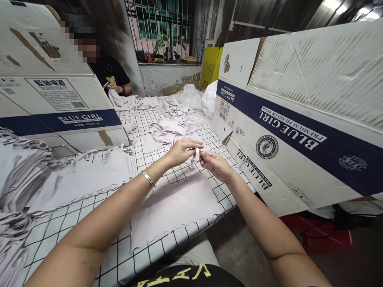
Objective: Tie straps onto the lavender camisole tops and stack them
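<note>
Room with a barred window (161,32) in the far wall; surface (119,239) covered in a white cloth with a black grid.

Hands: left hand (184,153) and right hand (217,165) meet fingertip to fingertip just above the surface. Left: fingers extended, thumb beneath, pinching a narrow white strip (197,155). Right: fingers curled, thumb and forefinger pinching the same strip; exact grip partly hidden. Silver bangle (148,178) on left wrist.

Directly below the hands and toward the wearer: one pale cloth panel (179,203), lying nearly flat, near edge wavy. Whether strip and panel are joined: cannot tell.

Just beyond the hands: loose heap of pale cloth (167,131); farther, clear plastic bag (190,95). Left of the hands: spread pale pieces (89,179), then a thick stack (20,171) of similar cloth. Beyond these, a white-and-blue carton (68,95); behind it, a co-worker's hand (115,87) at more cloth, with a yellow-handled tool. Right of the hands: larger tilted "BLUE GIRL" carton (284,119).
</note>
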Action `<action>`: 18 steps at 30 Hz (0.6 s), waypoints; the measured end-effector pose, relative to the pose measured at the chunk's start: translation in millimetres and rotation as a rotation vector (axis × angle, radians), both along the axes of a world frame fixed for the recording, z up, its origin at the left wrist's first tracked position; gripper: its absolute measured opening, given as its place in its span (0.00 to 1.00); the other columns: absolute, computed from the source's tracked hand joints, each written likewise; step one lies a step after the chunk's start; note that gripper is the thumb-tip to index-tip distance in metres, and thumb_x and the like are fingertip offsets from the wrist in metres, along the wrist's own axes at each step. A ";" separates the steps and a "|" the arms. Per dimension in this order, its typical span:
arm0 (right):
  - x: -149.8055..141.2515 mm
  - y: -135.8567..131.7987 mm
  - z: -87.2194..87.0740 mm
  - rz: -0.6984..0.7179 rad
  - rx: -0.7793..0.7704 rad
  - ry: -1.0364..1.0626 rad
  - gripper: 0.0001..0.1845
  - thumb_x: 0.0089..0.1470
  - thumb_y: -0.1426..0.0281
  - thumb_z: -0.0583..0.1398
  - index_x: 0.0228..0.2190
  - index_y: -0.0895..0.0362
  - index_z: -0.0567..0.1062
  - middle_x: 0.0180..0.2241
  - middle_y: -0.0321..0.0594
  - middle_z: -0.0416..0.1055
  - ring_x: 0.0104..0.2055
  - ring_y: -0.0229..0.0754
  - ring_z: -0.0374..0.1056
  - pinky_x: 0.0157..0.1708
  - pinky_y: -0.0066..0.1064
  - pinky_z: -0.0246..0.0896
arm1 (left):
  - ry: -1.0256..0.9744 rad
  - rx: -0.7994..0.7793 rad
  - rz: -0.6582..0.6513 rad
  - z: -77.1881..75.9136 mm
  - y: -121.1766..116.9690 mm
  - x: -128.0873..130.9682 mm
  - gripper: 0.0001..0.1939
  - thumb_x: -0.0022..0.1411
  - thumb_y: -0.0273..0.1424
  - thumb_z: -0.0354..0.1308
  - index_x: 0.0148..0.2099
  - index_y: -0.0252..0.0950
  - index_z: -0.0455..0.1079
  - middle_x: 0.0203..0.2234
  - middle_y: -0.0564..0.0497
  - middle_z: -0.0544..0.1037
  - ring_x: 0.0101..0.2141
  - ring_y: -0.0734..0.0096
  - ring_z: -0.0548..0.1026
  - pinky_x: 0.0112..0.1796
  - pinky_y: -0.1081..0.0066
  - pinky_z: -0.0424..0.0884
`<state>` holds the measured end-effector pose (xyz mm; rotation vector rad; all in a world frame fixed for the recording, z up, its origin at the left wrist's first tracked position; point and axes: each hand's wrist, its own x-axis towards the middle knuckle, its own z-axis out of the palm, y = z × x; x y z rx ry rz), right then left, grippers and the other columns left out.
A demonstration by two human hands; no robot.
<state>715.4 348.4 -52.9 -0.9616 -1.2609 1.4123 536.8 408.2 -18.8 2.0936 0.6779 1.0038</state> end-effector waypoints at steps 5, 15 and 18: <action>-2.9 -2.6 14.6 0.116 -0.080 -0.118 0.13 0.40 0.63 0.71 0.23 0.58 0.77 0.24 0.35 0.67 0.26 0.32 0.58 0.27 0.28 0.53 | 0.172 -0.007 0.079 0.8 -7.8 -2.1 0.15 0.57 0.23 0.54 0.42 0.41 0.78 0.46 0.49 0.78 0.50 0.63 0.72 0.53 0.58 0.63; -2.6 -11.6 -28.4 0.083 -0.369 -0.133 0.15 0.38 0.64 0.71 0.28 0.58 0.77 0.29 0.38 0.74 0.27 0.33 0.65 0.26 0.26 0.55 | 0.719 -0.152 0.399 -86.8 -108.1 -46.0 0.13 0.59 0.41 0.59 0.40 0.37 0.69 0.39 0.46 0.76 0.44 0.54 0.68 0.45 0.54 0.55; -14.8 -12.2 -40.5 0.077 -0.311 -0.188 0.15 0.38 0.63 0.71 0.27 0.59 0.77 0.27 0.36 0.72 0.25 0.31 0.61 0.26 0.27 0.55 | 0.722 -0.223 0.398 -94.7 -113.5 -43.3 0.10 0.59 0.38 0.60 0.38 0.38 0.67 0.38 0.48 0.75 0.44 0.55 0.68 0.44 0.56 0.55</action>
